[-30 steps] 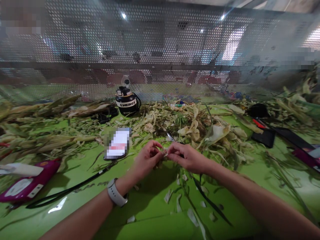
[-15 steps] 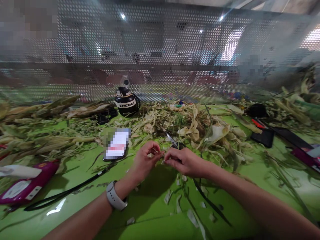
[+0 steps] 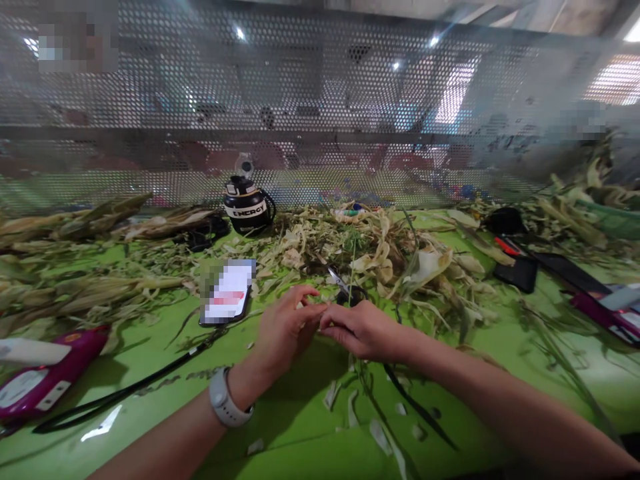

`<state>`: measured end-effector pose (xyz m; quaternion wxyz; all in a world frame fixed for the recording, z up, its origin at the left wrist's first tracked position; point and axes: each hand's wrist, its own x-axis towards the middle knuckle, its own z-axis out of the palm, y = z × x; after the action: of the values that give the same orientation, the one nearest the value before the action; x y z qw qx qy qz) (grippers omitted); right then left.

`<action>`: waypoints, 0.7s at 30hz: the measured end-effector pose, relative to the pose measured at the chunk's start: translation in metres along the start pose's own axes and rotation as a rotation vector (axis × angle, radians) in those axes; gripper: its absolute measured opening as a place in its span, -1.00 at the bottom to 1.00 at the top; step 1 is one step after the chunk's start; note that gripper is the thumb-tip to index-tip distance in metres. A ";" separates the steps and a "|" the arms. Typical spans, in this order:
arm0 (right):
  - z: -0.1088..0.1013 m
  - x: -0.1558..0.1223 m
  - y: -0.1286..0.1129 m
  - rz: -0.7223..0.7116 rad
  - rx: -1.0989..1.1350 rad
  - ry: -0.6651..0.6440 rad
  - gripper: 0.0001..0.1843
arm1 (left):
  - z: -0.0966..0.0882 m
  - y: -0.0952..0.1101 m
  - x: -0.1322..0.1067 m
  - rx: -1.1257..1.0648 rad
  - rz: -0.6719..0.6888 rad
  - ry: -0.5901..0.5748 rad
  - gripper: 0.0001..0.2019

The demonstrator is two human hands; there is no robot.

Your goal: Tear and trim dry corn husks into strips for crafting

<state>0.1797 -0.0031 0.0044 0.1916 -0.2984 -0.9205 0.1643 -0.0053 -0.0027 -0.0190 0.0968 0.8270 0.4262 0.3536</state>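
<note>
Left hand [image 3: 284,331] and right hand [image 3: 363,329] meet fingertip to fingertip above the bench [image 3: 150,347]. The grip of each is pressed together, thumb against forefinger, and the two pinches touch one another. What lies between the tips is too small to make out. The remaining fingers of both hands are loosely curled. A pale watch [image 3: 223,400] sits on the left wrist.

Scissors [image 3: 344,289] lie on the bench just beyond the fingertips, at the near edge of the husk pile [image 3: 395,257], blades pointing away and to the left. Neither hand touches them. Cut strips [image 3: 350,410] of husk lie scattered on the green surface below the hands.

To the left of the left hand rests a phone [image 3: 227,293], face up, with a black cord [image 3: 125,390] running from near it towards the bench's near edge. A magenta device [image 3: 45,377] lies at far left. A black jug [image 3: 247,208] stands upright at the back, against the perforated metal screen [image 3: 320,113].
</note>
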 end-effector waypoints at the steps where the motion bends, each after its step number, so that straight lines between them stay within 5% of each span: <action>1: 0.001 0.000 0.000 0.002 0.010 0.004 -0.82 | -0.001 0.001 0.001 0.017 0.007 -0.006 -0.77; 7: 0.007 0.000 -0.002 0.045 0.235 0.056 -0.87 | 0.000 -0.003 0.000 -0.031 0.058 0.019 -0.85; 17: 0.010 0.009 0.004 0.407 1.302 0.285 -0.70 | -0.001 0.002 0.002 -0.122 -0.050 0.218 -0.88; 21: 0.012 0.010 0.002 0.462 1.344 0.330 -0.66 | -0.001 0.001 0.002 -0.121 -0.027 0.170 -0.88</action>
<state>0.1680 0.0027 -0.0044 0.4300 -0.3240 -0.4934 0.6831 -0.0040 -0.0021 -0.0168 0.1148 0.7807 0.4219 0.4465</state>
